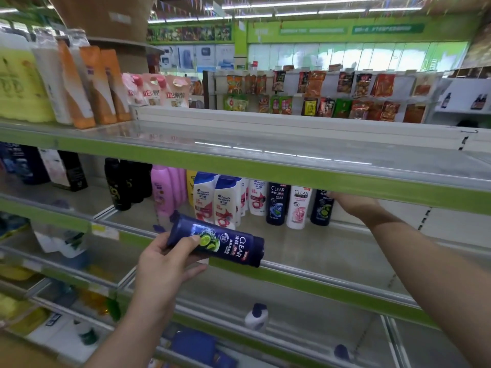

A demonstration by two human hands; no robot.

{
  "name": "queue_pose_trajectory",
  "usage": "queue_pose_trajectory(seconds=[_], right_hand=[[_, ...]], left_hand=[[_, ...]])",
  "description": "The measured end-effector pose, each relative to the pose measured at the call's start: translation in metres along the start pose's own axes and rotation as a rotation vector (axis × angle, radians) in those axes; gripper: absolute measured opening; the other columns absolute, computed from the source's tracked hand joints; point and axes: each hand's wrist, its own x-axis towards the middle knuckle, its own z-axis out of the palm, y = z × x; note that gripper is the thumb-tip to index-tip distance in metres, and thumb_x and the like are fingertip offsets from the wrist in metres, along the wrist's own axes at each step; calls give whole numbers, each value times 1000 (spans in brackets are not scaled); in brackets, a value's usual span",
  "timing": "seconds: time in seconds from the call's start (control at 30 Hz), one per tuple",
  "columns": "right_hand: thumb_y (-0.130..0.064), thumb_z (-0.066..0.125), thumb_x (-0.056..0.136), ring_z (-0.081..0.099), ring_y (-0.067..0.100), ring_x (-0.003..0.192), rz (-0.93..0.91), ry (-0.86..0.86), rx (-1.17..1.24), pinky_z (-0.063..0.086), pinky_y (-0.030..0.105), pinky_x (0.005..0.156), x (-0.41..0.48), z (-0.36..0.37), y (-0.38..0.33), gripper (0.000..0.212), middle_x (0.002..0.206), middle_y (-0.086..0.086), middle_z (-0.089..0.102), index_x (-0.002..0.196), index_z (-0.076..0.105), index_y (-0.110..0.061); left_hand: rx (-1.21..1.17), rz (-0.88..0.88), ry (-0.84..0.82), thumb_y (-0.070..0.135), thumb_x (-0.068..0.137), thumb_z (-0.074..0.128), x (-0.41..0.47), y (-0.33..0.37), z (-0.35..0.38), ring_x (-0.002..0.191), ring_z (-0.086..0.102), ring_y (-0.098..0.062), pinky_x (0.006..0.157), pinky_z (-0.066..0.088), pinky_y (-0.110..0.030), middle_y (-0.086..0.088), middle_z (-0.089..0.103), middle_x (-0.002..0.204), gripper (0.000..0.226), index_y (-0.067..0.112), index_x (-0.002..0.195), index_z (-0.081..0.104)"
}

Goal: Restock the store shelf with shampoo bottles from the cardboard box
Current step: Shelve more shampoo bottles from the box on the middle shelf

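My left hand (pixel 166 264) grips a dark blue Clear shampoo bottle (pixel 216 241), held on its side in front of the middle shelf (pixel 305 274). My right hand (pixel 353 204) reaches in under the upper shelf's green edge and holds the top of another dark blue Clear bottle (pixel 322 208) standing upright on the middle shelf; its fingers are partly hidden by that edge. To the left of that bottle stand a white Clear bottle (pixel 299 208) and a further dark blue one (pixel 276 204). No cardboard box is visible.
White Head & Shoulders bottles (pixel 223 200), pink bottles (pixel 164 189) and black bottles (pixel 119 185) fill the middle shelf's left part. The upper shelf (pixel 265 147) carries orange and yellow bottles at its left. Lower shelves hold a few bottles. Snack racks hang behind.
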Motion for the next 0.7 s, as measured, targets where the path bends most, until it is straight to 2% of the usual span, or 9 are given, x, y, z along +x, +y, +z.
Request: queue_pose_trajectory(seconds=[0.03, 0.1, 0.13, 0.17, 0.23, 0.33, 0.47, 0.57, 0.7], right_hand=[[-49, 41, 103, 35, 24, 145, 2, 32, -39, 25, 29, 112, -9, 0, 0, 50, 152, 2, 45, 142, 51, -21], [-47, 54, 97, 59, 26, 117, -52, 222, -72, 39, 28, 90, -32, 5, 5, 30, 118, 6, 69, 102, 71, -22], [-41, 63, 93, 63, 24, 99, -108, 292, 8, 39, 27, 81, -45, 10, 8, 21, 101, 4, 71, 88, 70, -21], [-33, 70, 89, 65, 22, 88, -136, 299, 141, 42, 27, 76, -61, 14, 10, 14, 92, -1, 72, 84, 70, -20], [-23, 74, 87, 70, 19, 79, -191, 199, 324, 52, 32, 70, -96, 23, 14, 5, 84, -2, 75, 87, 74, -18], [-26, 68, 92, 72, 20, 73, -112, -68, 448, 55, 36, 69, -135, 42, 20, 18, 83, 5, 76, 94, 74, -9], [-46, 66, 89, 74, 23, 92, 62, -380, 707, 60, 46, 79, -164, 72, 14, 40, 102, 2, 77, 112, 70, -14], [-49, 68, 85, 73, 25, 99, 71, -387, 919, 57, 50, 87, -169, 76, 10, 44, 111, 5, 75, 113, 71, -15], [-42, 69, 87, 71, 27, 99, 81, -249, 974, 55, 43, 87, -170, 67, 15, 42, 105, 8, 76, 113, 70, -9]], left_hand=[[-20, -18, -1, 8, 89, 65, 1, -2, 1, 89, 74, -31, 78, 59, -46, -13, 75, 99, 17, 11, 106, 66], [-60, -52, -17, 7, 89, 65, 3, -5, 5, 92, 73, -33, 78, 59, -45, -14, 75, 101, 20, 8, 108, 64], [-82, -67, -29, 6, 88, 65, 3, -7, 9, 93, 73, -34, 77, 59, -44, -15, 75, 102, 21, 7, 109, 62], [-105, -81, -42, 5, 88, 64, 4, -8, 13, 93, 73, -34, 75, 58, -42, -16, 74, 102, 22, 6, 110, 60], [-146, -100, -71, 3, 88, 63, 5, -10, 23, 93, 73, -35, 72, 58, -40, -17, 74, 103, 22, 4, 110, 58], [-209, -131, -111, 0, 87, 62, 4, -14, 42, 96, 72, -36, 77, 58, -44, -19, 72, 107, 21, 6, 107, 57], [-266, -179, -223, -3, 87, 59, -13, -21, 74, 99, 71, -34, 79, 56, -47, -19, 71, 109, 22, 6, 106, 57], [-252, -210, -310, -3, 87, 58, -29, -25, 93, 93, 72, -31, 77, 56, -44, -19, 72, 107, 24, 3, 110, 59], [-186, -255, -366, -2, 87, 62, -41, -33, 107, 97, 72, -33, 88, 56, -50, -16, 73, 106, 28, 4, 115, 60]])
